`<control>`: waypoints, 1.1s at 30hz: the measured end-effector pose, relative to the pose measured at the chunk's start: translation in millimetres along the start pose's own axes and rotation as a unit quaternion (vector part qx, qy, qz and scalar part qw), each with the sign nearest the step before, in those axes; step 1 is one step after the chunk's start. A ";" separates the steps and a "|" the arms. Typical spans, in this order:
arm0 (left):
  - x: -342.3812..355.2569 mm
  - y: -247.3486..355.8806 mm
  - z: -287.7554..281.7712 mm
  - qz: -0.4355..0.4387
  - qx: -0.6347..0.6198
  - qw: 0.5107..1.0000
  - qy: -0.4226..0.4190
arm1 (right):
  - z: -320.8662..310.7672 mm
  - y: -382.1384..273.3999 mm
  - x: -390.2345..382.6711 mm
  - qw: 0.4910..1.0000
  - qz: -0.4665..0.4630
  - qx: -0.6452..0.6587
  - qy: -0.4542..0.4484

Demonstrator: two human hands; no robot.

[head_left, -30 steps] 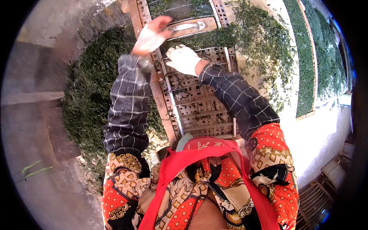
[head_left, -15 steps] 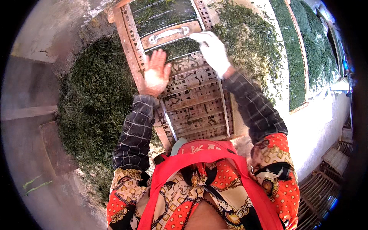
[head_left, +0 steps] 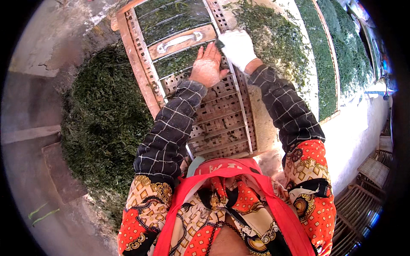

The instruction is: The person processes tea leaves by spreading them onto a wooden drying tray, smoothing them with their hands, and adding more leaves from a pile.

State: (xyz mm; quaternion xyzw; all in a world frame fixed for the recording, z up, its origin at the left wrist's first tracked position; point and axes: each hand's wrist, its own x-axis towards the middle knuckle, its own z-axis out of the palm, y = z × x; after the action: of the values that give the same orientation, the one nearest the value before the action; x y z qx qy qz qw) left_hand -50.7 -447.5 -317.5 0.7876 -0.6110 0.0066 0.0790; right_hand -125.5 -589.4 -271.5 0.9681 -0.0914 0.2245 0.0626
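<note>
My bare left hand (head_left: 208,68) lies flat with its fingers stretched out over the slatted metal frame (head_left: 244,115), just below a wooden bar with a metal handle (head_left: 179,41). Close beside its fingertips is my right hand (head_left: 238,49) in a white glove, at the frame's right rail. The gloved fingers are curled around a small dark green clump (head_left: 219,44), which looks like leaf shreds. Under the frame is a perforated brown tray (head_left: 218,102). Flat green shreds (head_left: 179,62) cover the tray's far part, while only scattered bits lie on its near part.
A large heap of dark green shreds (head_left: 102,123) stands to the left of the tray. More shreds (head_left: 273,38) are spread at the right. Beyond them is a wood-edged bed of green shreds (head_left: 316,64). Slatted wooden racks (head_left: 358,209) stand at the lower right.
My left hand has moved right across the frame, close to my right hand. The gloved fingers have curled, and a dark green clump now shows at them.
</note>
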 end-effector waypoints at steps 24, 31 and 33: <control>-21.3 -7.2 -63.7 -0.017 -0.209 0.973 -0.095 | 48.1 -19.7 -6.5 0.984 0.018 0.161 0.069; -107.0 -69.6 0.8 -0.240 -0.162 0.880 0.377 | 2.3 -68.8 -3.1 0.982 -0.130 0.133 -0.046; -102.3 -66.2 21.4 -0.289 -0.003 0.924 0.249 | 22.9 -82.8 -10.5 0.961 -0.185 0.201 -0.035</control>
State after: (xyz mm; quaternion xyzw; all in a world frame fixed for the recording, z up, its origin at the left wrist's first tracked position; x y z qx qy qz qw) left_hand -14.6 -336.0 -357.3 0.9027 -0.3177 0.1777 0.2294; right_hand -108.1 -510.8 -303.3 0.9680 0.1340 0.1892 -0.0957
